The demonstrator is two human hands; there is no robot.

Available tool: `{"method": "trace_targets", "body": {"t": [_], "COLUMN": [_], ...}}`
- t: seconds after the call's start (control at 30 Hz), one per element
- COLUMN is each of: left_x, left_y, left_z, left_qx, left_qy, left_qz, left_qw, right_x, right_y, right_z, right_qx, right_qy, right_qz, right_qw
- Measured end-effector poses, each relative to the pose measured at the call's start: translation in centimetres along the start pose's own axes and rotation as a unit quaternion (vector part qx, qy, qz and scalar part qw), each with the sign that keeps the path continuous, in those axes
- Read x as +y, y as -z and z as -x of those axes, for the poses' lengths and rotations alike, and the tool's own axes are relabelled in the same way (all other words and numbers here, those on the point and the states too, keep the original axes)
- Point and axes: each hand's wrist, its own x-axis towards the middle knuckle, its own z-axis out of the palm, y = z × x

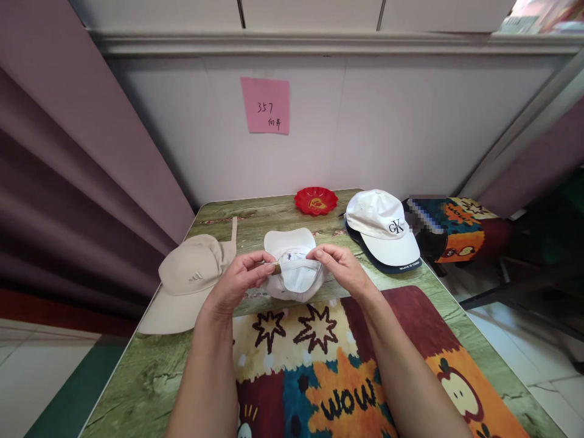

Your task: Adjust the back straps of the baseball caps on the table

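Observation:
A white baseball cap [298, 281] rests crown-down on the table, its brim pointing away from me and its inside showing. Thumb and fingers of my left hand [246, 272] are closed at the cap's left back edge, where a small brownish piece shows at the fingertips. Opposite it, my right hand [340, 266] pinches the right back edge of the same cap. A beige cap [189, 274] with a three-stripe mark and a strap lies left of my left hand. To the right, a white cap with black letters [378, 219] sits on top of a dark cap [387, 264].
A red scalloped dish [316, 201] stands at the table's back edge. A colourful printed mat [328, 371] covers the front of the green wood-patterned table [137, 377]. A pink note [266, 105] is on the wall behind. Beyond the right edge is a seat with similar fabric [463, 228].

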Motion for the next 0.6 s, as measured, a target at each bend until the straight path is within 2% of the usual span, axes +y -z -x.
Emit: {"method": "trace_targets", "body": {"t": [0.17,0.4,0.6], "left_x": [-0.6,-0.6,-0.7], "left_y": [0.2,0.1,0.2], "left_z": [-0.2,-0.5,-0.4], "left_qx": [0.040,0.065,0.081], "left_qy": [-0.008,-0.010,-0.019], "left_qz": [-0.004,-0.006,-0.012], "left_qw": [0.999,0.998,0.996], "right_x": [0.0,-0.1,0.0], "right_y": [0.7,2.4,2.7], "right_z": [0.1,0.5,0.5], "right_qx": [-0.009,-0.108,-0.087], "right_qy": [-0.020,-0.071,-0.069], "right_qz": [0.027,0.092,0.132], "right_qw": [0.999,0.987,0.985]}}
